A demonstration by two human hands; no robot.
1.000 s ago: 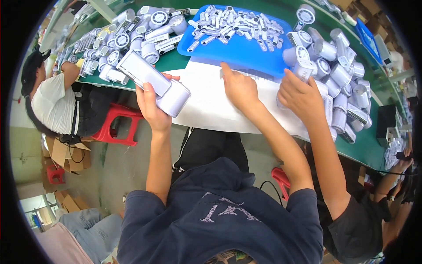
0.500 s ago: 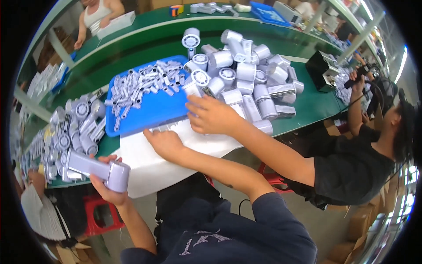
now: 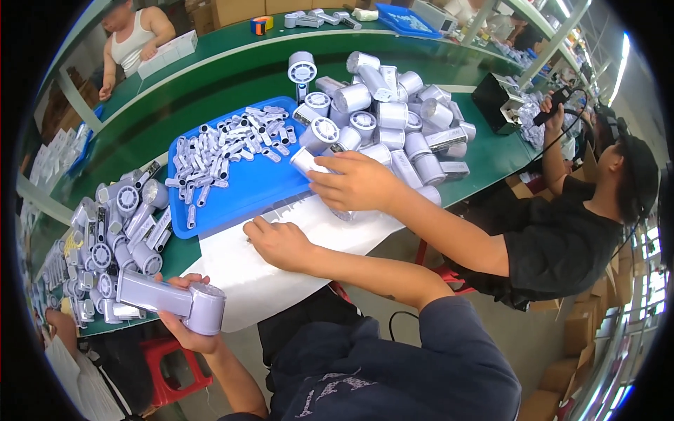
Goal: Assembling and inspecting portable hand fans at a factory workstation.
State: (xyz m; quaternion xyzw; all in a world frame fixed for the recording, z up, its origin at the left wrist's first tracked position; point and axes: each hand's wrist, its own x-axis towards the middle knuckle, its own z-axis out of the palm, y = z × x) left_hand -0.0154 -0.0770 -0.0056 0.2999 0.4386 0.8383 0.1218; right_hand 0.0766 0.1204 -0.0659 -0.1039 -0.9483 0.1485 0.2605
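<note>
My left hand (image 3: 193, 330) grips a pale lilac handheld fan (image 3: 160, 295), fingers wrapped round it near the cylindrical head. Its square-edged handle points left, toward a heap of similar fans (image 3: 116, 224). Over a white sheet (image 3: 242, 302), just in front of the blue tray (image 3: 246, 193), is my right hand (image 3: 281, 243). Its fingers are curled in, and what they pinch, if anything, is too small to make out. Several thin small pieces (image 3: 284, 210) lie along the tray's near edge. Many small lilac elongated parts (image 3: 235, 140) fill the tray's far half.
A co-worker's hand (image 3: 358, 181) reaches in from the right, holding another fan part (image 3: 307, 161). A large pile of fans (image 3: 393, 116) stands right of the tray. Beyond it sits a black box-shaped device (image 3: 498, 104). A red stool (image 3: 168, 368) is below the table at left.
My right hand has drawn back from the tray edge and its fingers have curled. My left hand still holds the fan. The whole view has shifted slightly.
</note>
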